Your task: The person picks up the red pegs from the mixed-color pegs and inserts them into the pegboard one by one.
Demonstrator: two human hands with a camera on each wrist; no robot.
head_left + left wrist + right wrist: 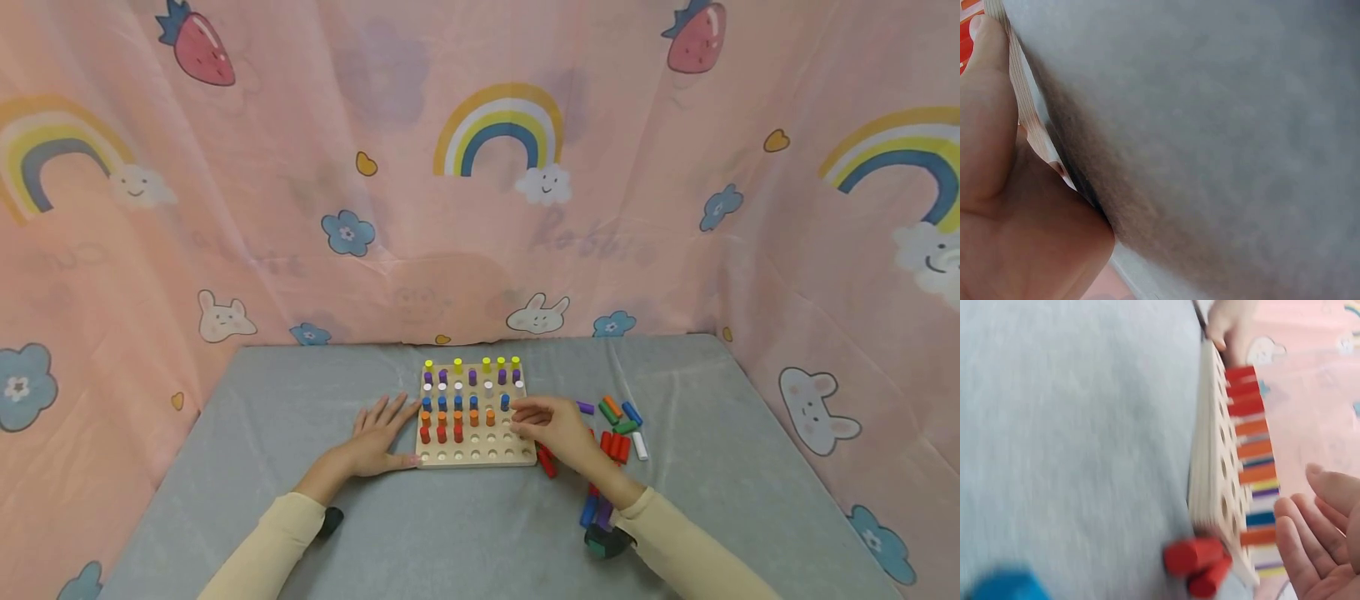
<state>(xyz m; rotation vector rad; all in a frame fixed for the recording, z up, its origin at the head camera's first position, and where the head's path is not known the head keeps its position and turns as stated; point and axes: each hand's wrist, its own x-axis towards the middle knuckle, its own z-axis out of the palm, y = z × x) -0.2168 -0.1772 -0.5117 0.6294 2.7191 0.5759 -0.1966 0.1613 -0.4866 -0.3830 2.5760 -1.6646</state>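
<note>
A wooden pegboard (480, 457) stands on the grey cloth, with rows of yellow, purple, white, blue, orange and red pegs upright in it. My left hand (377, 446) lies spread along the board's left side, its thumb touching the near left corner. Over the board's right edge hovers my right hand (551, 425). In the right wrist view its thumb and fingers (1297, 556) stand apart with nothing seen between them. An orange peg (1259, 535) stands in the board close to those fingertips. In the head view the right hand hides part of the board's right side.
Loose pegs lie right of the board: red pegs (615, 447), green pegs (624, 427), a white peg (639, 446) and a blue peg (632, 412). More blue and purple ones lie near the right wrist. Patterned pink cloth (480, 250) hangs behind and beside the table.
</note>
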